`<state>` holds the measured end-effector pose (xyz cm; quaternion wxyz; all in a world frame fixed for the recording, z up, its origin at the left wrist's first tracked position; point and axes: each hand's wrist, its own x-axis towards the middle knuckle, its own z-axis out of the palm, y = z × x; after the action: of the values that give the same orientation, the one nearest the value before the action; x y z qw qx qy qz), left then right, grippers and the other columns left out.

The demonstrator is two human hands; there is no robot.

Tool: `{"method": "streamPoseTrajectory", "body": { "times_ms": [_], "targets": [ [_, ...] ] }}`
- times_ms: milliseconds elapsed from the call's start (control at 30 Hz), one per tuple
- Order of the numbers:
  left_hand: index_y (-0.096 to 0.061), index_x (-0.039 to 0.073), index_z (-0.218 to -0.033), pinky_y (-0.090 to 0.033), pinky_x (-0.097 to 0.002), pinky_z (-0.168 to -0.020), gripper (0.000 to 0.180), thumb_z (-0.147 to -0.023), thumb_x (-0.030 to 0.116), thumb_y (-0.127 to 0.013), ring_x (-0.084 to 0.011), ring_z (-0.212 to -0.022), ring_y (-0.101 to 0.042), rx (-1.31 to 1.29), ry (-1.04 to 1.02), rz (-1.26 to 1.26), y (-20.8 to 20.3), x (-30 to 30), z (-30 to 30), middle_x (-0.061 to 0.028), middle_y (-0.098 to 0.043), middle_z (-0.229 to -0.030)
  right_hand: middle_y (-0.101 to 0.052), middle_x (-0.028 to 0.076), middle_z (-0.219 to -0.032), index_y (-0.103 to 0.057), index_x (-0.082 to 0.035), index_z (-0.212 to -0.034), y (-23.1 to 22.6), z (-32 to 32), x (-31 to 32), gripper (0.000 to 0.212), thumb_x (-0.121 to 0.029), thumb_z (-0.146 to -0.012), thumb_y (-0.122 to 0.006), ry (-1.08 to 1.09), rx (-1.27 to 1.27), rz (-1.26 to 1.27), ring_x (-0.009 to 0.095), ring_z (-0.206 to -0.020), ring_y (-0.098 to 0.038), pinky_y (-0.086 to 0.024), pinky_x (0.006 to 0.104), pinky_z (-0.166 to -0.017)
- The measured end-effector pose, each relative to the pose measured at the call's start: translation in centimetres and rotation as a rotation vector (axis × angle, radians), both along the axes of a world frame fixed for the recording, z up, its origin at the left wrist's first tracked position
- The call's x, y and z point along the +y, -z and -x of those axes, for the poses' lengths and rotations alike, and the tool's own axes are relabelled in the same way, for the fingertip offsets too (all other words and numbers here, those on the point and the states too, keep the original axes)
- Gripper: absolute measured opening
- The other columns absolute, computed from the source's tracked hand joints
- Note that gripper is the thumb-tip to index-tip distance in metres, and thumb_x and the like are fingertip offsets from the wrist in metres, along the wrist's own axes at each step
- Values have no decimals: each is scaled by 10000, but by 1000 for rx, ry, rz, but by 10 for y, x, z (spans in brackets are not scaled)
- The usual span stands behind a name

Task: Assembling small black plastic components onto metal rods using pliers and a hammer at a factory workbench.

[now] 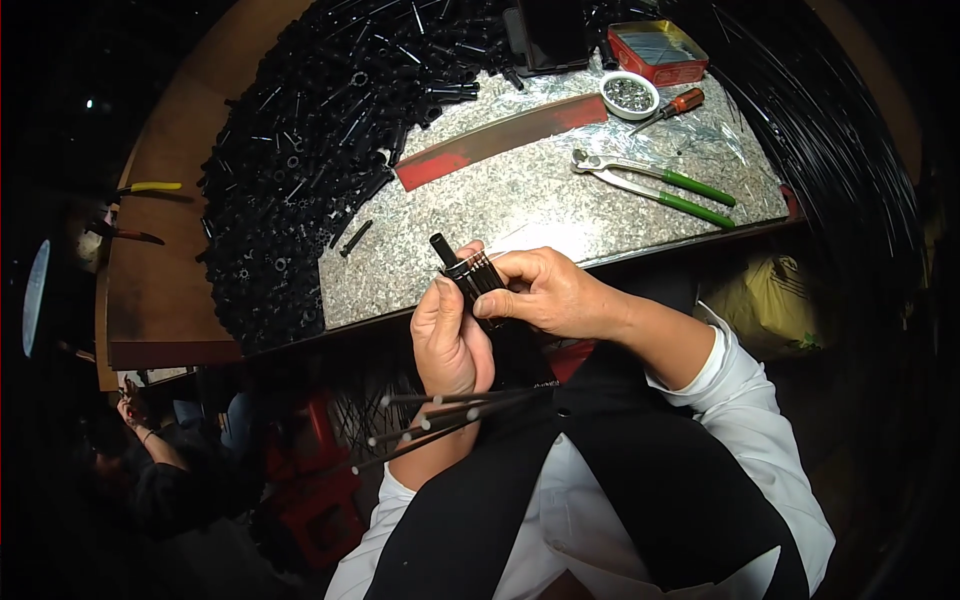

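Just in front of the bench edge, my left hand (448, 345) is closed round a black plastic umbrella runner (442, 250), whose narrow tube points up and away. My right hand (550, 292) pinches a row of thin black umbrella ribs (480, 272) against the runner's toothed collar, thumb on top. Small bright metal ends show along the top of that row. Over my left forearm stretch several long black rods (430, 422) with pale round tips; whether they join the ribs in my hands is hidden.
A large heap of black runners (300, 150) covers the bench's left. On the speckled board (480, 210) lie a red-brown strip (500, 142), green-handled pincers (655, 188), an orange-handled screwdriver (682, 102), a white bowl (630, 96) and a red tin (660, 55). Another person's hand (130, 408) is at lower left.
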<state>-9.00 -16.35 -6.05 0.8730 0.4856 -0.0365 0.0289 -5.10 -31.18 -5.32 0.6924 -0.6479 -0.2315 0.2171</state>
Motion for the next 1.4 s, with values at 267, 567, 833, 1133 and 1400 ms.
{"method": "streamPoseTrajectory", "body": {
  "times_ms": [267, 567, 833, 1133, 1400],
  "targets": [
    [-484, -69, -1240, -394, -361, -1008, 422, -990, 268, -436, -226, -1132, -531, 68, 1, 38, 2, 3, -4, -160, -556, -1211, -458, -31, -588, -543, -25, -706, -6, -4, 2, 312, -258, -866, -676, 24, 56, -3, 49, -560, -410, -357, 234, -500],
    [-471, -61, -1257, -384, -391, -1030, 407, -995, 244, -417, -253, -1174, -500, 80, 118, 206, 7, 6, -5, -168, -534, -1230, -496, -18, -576, -534, -61, -694, 7, -10, -4, 366, -356, -864, -667, -66, 154, -24, 56, -460, -479, -384, 206, -412],
    [-455, -58, -1277, -337, -408, -1072, 430, -973, 246, -465, -277, -1231, -448, 61, 96, 171, 1, 2, -2, -187, -476, -1304, -507, -18, -577, -538, -68, -674, 1, -13, -2, 377, -367, -864, -666, -103, 166, 1, 55, -466, -477, -368, 206, -423],
    [-571, -63, -1175, -341, -396, -1060, 319, -911, 115, -568, -273, -1236, -454, 27, 292, 471, 7, 9, 0, -178, -532, -1265, -559, -35, -732, -597, -14, -832, -20, 2, -10, 156, -154, -889, -638, -94, 170, -1, 30, -662, -470, -390, 214, -578],
    [-512, -92, -1194, -410, -393, -1023, 400, -918, 192, -562, -290, -1151, -535, 196, 248, 340, -14, 5, 5, -248, -451, -1333, -617, 5, -760, -622, 12, -1013, -19, 8, -7, 200, -160, -924, -573, -48, 73, 64, 40, -681, -539, -450, 211, -592]
  ]
}}
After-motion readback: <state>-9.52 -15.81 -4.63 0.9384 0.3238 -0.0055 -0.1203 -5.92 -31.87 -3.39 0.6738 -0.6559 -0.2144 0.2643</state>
